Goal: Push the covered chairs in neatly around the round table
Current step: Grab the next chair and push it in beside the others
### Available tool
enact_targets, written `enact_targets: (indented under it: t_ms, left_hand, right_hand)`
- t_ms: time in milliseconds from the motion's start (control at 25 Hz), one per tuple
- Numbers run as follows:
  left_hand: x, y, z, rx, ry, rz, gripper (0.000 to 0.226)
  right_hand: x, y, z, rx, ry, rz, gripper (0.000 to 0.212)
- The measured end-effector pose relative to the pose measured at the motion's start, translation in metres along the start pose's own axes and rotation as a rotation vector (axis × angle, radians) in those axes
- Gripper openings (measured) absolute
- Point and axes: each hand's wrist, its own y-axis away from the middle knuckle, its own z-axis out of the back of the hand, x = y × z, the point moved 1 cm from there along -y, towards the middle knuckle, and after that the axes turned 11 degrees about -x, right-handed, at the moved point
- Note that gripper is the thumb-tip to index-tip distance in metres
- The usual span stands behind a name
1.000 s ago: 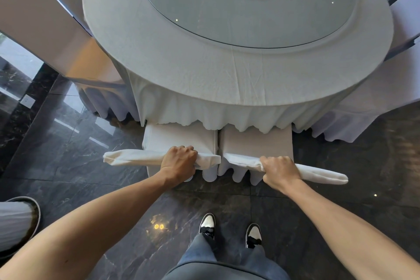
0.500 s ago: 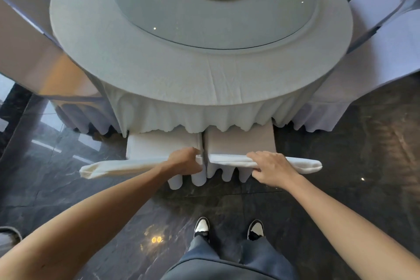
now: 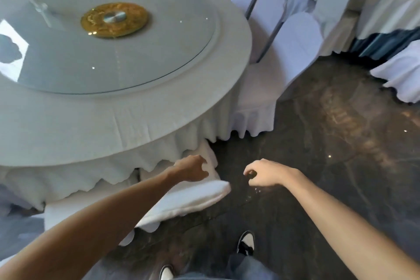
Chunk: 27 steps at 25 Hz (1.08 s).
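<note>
Draping in soft white pleated cloth, the near covered chair (image 3: 181, 200) sits tucked under the round white-clothed surface (image 3: 127, 120); both hands' (image 3: 193, 169) (image 3: 264, 174) fingers hang loosely curled, empty.

A dark, glossy stone floor (image 3: 318, 166) is seen, with brownish veining and small glints of reflected light. On it a round table (image 3: 95, 125) is stood, draped in a white cloth whose scalloped hem hangs close to the floor. On the tabletop a round glass turntable (image 3: 127, 57) is carried, with a gold disc (image 3: 114, 19) at its centre. White-covered chairs (image 3: 293, 52) are set on the floor at the table's far right edge, their skirts touching the floor. A nearer covered chair (image 3: 191, 198) is tucked under the table's front edge. Two black-and-white shoes (image 3: 246, 242) are planted on the floor at the bottom.
</note>
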Motion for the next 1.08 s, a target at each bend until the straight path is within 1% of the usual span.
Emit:
enact_targets:
  t_ms: [80, 160, 240, 360, 480, 560, 640, 720, 840, 920, 1000, 1080]
  left_hand:
    - [-0.05, -0.035, 0.01, -0.045, -0.032, 0.023, 0.053]
    - [-0.088, -0.063, 0.024, -0.102, -0.061, 0.021, 0.052]
    - [-0.131, -0.096, 0.042, -0.188, -0.099, 0.023, 0.051]
    - [-0.181, -0.143, 0.071, -0.316, -0.18, -0.026, 0.06]
    - [-0.221, -0.206, 0.09, -0.39, -0.197, -0.017, 0.062]
    - [-0.252, -0.252, 0.103, -0.397, -0.197, -0.015, 0.058]
    - [-0.285, -0.311, 0.115, -0.401, -0.17, -0.021, 0.059]
    - [-0.316, -0.372, 0.133, -0.415, -0.135, -0.027, 0.062]
    - [-0.36, -0.459, 0.162, -0.405, -0.059, -0.008, 0.06]
    - [-0.385, -0.503, 0.178, -0.367, -0.032, 0.013, 0.057]
    - [-0.413, -0.545, 0.197, -0.351, 0.019, 0.011, 0.055]
    - [-0.435, -0.582, 0.211, -0.342, 0.006, 0.026, 0.052]
  right_hand:
    - [-0.051, -0.009, 0.04, -0.037, 0.025, -0.028, 0.048]
    - [-0.088, -0.019, 0.074, -0.068, 0.077, -0.025, 0.049]
    - [-0.13, -0.034, 0.112, -0.105, 0.099, -0.038, 0.053]
    - [-0.179, -0.058, 0.166, -0.227, 0.14, -0.009, 0.059]
    - [-0.224, -0.095, 0.212, -0.385, 0.179, 0.041, 0.06]
    - [-0.252, -0.128, 0.241, -0.412, 0.189, 0.028, 0.06]
    - [-0.284, -0.174, 0.278, -0.414, 0.235, 0.031, 0.062]
    - [-0.316, -0.217, 0.328, -0.398, 0.264, 0.029, 0.063]
    - [-0.36, -0.273, 0.404, -0.373, 0.246, 0.075, 0.062]
    - [-0.386, -0.306, 0.451, -0.361, 0.255, 0.094, 0.06]
    - [-0.41, -0.336, 0.494, -0.382, 0.237, 0.116, 0.058]
    - [-0.432, -0.365, 0.527, -0.396, 0.231, 0.152, 0.058]
